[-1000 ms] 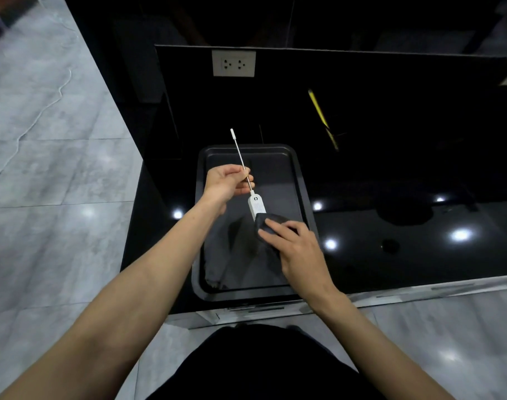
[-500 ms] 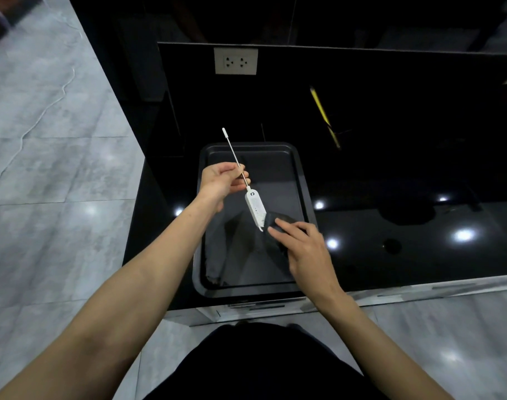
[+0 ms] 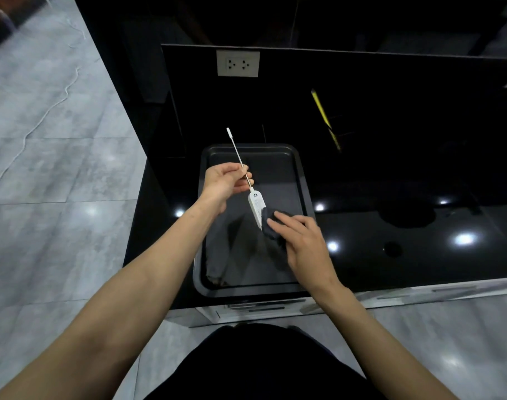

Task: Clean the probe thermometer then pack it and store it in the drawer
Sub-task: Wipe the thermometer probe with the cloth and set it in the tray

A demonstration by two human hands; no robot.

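A white probe thermometer [image 3: 255, 205] hangs tilted over a black tray [image 3: 301, 180]. Its thin metal probe with a white tip points up and to the left. My left hand [image 3: 225, 181] pinches the probe just above the white body. My right hand [image 3: 300, 241] presses a dark grey cloth [image 3: 271, 226] against the lower right side of the white body. The cloth hides the body's lower end.
The tray lies on a glossy black counter [image 3: 390, 226] near its left front edge. A white double socket [image 3: 238, 63] sits on the black back panel. A yellow stick [image 3: 323, 114] leans at the back right. Grey tiled floor [image 3: 44, 168] lies to the left.
The thermometer has tilted more, its tip swinging left, while my right hand with the cloth slid along the lower part of the white body.
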